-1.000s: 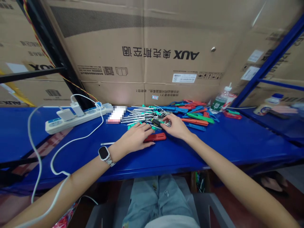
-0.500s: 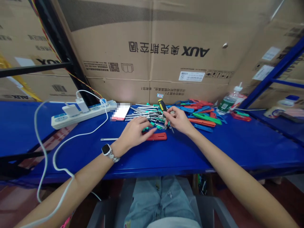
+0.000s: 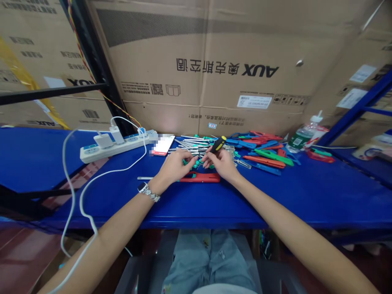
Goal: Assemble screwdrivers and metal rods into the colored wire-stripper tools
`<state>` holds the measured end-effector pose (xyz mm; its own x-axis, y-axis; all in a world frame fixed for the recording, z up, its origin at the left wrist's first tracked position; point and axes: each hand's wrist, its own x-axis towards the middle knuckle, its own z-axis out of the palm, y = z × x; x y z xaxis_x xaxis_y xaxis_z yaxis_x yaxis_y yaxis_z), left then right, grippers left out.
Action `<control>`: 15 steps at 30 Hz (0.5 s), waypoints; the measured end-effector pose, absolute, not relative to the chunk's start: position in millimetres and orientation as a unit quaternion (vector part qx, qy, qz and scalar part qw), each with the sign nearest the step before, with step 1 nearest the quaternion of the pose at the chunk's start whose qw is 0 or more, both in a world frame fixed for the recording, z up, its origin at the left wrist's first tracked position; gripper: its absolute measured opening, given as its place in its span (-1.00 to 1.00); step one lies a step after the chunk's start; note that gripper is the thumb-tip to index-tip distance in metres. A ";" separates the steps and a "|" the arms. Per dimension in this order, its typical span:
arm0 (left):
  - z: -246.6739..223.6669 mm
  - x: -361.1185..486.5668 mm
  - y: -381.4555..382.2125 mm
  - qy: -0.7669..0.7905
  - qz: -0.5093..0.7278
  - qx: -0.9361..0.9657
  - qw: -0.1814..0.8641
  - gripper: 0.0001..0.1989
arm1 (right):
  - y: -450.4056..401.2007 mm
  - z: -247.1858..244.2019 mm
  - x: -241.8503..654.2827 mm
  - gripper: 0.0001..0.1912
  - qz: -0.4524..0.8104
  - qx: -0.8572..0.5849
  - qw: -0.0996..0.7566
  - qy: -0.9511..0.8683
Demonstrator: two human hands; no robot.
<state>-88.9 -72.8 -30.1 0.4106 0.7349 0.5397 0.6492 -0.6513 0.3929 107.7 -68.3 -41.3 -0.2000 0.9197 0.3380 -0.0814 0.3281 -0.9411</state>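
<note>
My right hand (image 3: 225,165) is closed round a screwdriver (image 3: 219,143) with a black and yellow handle. Its handle points up and back, and the tip is down by my left fingertips. The fingers of my left hand (image 3: 174,165) are pinched on a small green plastic part (image 3: 193,162); its exact shape is partly hidden. Just below both hands lies a red plastic lighter casing (image 3: 203,177), with a metal tube (image 3: 144,178) showing to the left of my wrist. Behind the hands spreads a pile of metal tubes with green parts (image 3: 196,142).
Red, blue and green plastic casings (image 3: 265,161) are heaped at the right, beside a bottle with a green label (image 3: 300,139). On the left are a white power strip (image 3: 122,145), its loose white cable (image 3: 81,196) and a white and red card (image 3: 163,145). Cardboard (image 3: 226,32) walls the back.
The screwdriver has swung from handle leaning left to handle leaning right, its tip now towards my left hand. My left fingers have closed together on the green part. The view has shifted slightly.
</note>
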 end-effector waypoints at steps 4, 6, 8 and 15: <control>-32.2 -89.0 -73.8 0.410 0.350 0.840 0.062 -0.59 | -68.2 -45.0 105.9 -0.62 0.470 -0.353 0.522 -0.618; -33.0 -90.0 -74.4 0.405 0.358 0.839 0.063 -0.62 | -68.6 -41.9 108.3 -0.60 0.471 -0.355 0.529 -0.610; -31.5 -90.3 -73.7 0.395 0.375 0.836 0.069 -0.66 | -70.1 -36.5 113.2 -0.56 0.468 -0.355 0.550 -0.594; -3.2 -70.4 -51.9 0.310 0.335 0.872 0.175 -0.85 | -71.2 -20.5 131.4 -0.52 0.449 -0.381 0.591 -0.551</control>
